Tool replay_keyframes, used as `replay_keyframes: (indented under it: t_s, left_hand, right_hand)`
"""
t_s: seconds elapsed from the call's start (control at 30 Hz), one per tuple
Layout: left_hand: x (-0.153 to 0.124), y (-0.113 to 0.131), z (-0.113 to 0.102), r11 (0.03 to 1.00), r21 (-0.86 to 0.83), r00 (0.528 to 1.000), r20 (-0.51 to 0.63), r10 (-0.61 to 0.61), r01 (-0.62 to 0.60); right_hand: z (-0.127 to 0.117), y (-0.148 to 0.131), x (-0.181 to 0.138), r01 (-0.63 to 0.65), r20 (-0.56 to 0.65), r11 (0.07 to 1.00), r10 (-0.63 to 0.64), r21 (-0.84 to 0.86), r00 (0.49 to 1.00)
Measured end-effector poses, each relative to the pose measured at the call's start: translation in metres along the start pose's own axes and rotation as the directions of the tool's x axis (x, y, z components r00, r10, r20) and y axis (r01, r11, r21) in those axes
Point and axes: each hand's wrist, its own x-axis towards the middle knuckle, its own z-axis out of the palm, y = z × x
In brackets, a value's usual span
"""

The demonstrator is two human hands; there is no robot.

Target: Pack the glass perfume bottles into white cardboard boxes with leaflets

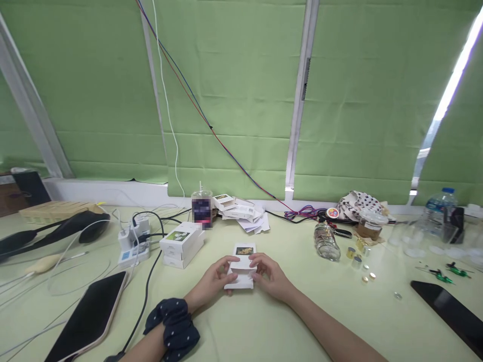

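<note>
A small white cardboard box (241, 282) with a printed picture on its far panel lies between my hands, its near end open and flaps spread. My left hand (218, 276) grips its left side, thumb on the near flap and fingers along the edge. On the other side, my right hand (272, 275) holds the right edge, fingertips on the upper flap. A dark dotted scrunchie (172, 327) circles my left wrist. Left of the box, several similar white boxes (183, 244) stand stacked.
A tablet-like phone (90, 317) and a power strip (134, 251) with cables lie left. Flattened cartons (243, 211) and a drink cup (202, 206) stand behind. A glass bottle (326, 241), small metal caps (356, 261) and a black phone (449, 311) are right.
</note>
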Motion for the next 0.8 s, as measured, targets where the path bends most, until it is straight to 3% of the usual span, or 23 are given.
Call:
replay_keyframes:
  t_s: [0.27,0.57,0.7,0.8]
  left_hand:
    - [-0.001,0.004,0.002,0.998,0.045,0.994,-0.102,-0.047,0.051]
    - [-0.003,0.008,-0.011,0.996,-0.063,0.998,0.035,-0.059,0.061]
    - [-0.002,0.006,-0.011,0.992,-0.101,0.992,0.111,-0.063,0.075]
    - [-0.002,0.006,-0.007,0.994,-0.086,0.994,0.095,-0.061,0.069]
  right_hand:
    - [0.007,0.0,0.001,-0.007,0.01,0.992,0.008,-0.128,1.0]
    - [0.006,-0.005,-0.002,-0.048,0.099,0.995,0.057,-0.092,0.993]
    - [0.007,-0.002,-0.001,-0.039,0.083,0.994,0.047,-0.099,0.995]
    - [0.008,-0.001,0.0,-0.012,0.049,0.993,0.018,-0.119,0.999]
